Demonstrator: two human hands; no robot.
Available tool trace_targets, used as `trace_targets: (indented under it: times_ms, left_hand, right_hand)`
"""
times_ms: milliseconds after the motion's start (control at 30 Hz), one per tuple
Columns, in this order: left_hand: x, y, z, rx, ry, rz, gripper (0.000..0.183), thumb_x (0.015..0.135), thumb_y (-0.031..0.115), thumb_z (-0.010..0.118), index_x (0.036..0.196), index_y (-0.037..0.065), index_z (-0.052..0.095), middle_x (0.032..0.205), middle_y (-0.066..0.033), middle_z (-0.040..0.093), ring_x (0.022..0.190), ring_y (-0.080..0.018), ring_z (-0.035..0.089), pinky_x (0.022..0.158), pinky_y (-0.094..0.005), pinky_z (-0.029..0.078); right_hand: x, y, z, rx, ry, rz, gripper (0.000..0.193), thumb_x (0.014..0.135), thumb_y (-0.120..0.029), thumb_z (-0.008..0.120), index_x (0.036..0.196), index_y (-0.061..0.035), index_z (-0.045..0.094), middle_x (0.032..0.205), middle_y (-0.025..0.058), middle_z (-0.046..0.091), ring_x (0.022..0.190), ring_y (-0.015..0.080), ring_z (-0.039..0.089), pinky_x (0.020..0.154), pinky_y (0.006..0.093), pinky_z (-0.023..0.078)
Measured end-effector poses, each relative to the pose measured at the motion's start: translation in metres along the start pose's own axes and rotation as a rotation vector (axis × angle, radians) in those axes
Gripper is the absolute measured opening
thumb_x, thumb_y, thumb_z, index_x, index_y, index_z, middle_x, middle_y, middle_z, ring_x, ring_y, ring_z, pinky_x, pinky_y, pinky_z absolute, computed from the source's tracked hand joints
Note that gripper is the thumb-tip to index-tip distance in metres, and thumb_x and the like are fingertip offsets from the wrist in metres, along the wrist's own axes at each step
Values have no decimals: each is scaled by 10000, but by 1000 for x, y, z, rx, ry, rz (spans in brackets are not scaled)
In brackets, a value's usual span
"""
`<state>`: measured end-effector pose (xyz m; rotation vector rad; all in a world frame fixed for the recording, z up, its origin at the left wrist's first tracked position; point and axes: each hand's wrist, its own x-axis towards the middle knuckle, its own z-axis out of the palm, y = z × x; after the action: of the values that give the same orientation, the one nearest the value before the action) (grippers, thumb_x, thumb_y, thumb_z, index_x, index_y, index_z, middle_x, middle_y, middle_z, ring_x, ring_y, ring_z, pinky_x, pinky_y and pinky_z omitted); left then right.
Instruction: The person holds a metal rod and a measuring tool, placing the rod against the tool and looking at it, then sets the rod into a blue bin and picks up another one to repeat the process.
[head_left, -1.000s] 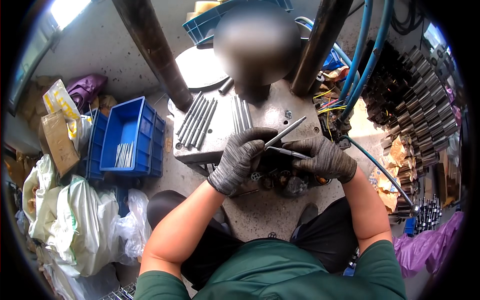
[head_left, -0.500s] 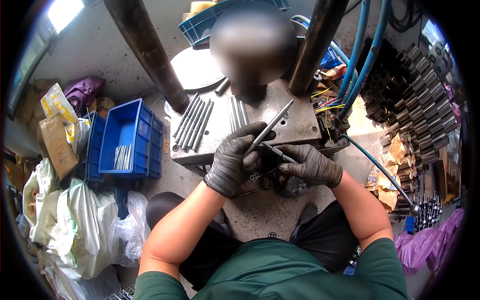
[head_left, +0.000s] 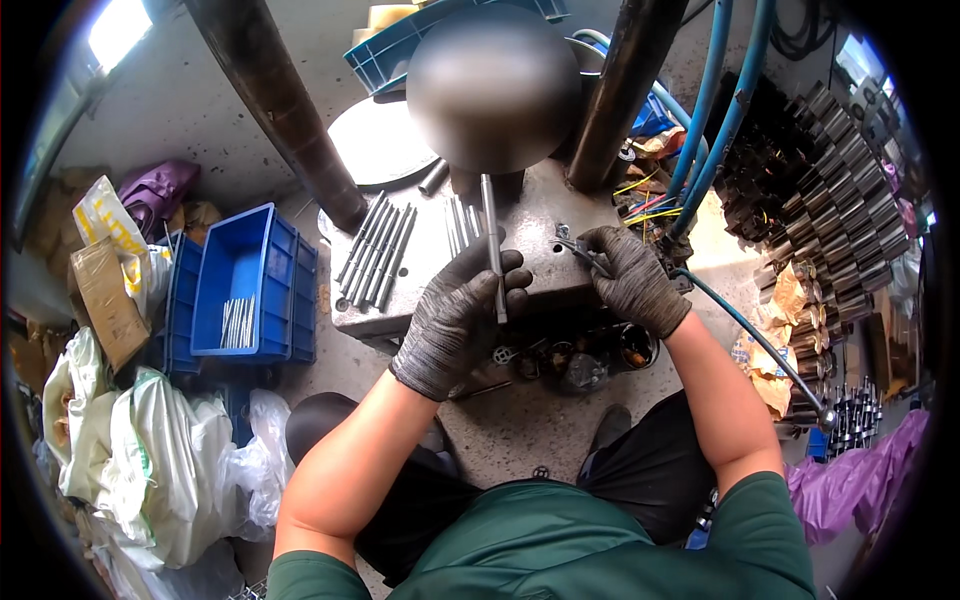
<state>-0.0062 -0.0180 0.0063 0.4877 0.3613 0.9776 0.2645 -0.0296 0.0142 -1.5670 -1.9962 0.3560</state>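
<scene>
My left hand [head_left: 450, 325], in a dark grey work glove, is closed round a slim metal rod [head_left: 491, 215] that points away from me over the front edge of a steel worktable [head_left: 540, 280]. To its right, my gloved right hand [head_left: 640, 285] pinches a small metal tool [head_left: 580, 248], apart from the rod. The fingers partly cover the tool, so its exact kind is unclear. On the left part of the table lies a row of similar metal rods [head_left: 378, 255]. A second group of rods [head_left: 460, 222] lies just beyond my left hand.
Dark columns [head_left: 280, 110] flank the table, with a blurred round shape [head_left: 495, 90] between them. A blue bin [head_left: 285, 290] at left holds several rods. Blue hoses [head_left: 725, 100], coloured wires [head_left: 655, 205] and stacked metal cylinders [head_left: 835, 210] are at right. White sacks [head_left: 170, 450] lie lower left.
My hands have moved apart: the right one drew to the right and away from me with the small tool. My left hand has turned the rod from slanted to nearly straight ahead.
</scene>
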Motion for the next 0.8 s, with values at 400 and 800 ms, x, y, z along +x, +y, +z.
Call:
trace_targets:
  times_ms: [400, 800]
  left_hand:
    - [-2, -2, -3, -22, -25, -118, 537, 1045, 197, 636, 1529, 52, 454, 1171, -122, 697, 912, -198, 706, 708, -288, 589]
    - [2, 5, -11, -109, -118, -185, 607, 981, 175, 653, 1518, 4, 429, 1289, -209, 681, 965, -265, 738, 745, -340, 614]
  right_hand:
    - [43, 24, 42, -135, 179, -91, 156, 849, -92, 690, 992, -43, 649, 932, 205, 678, 927, 420, 656, 816, 491, 536]
    - [48, 23, 37, 173, 291, 191, 247, 897, -113, 689, 1113, -2, 645, 841, 180, 678, 754, 287, 657, 737, 385, 530]
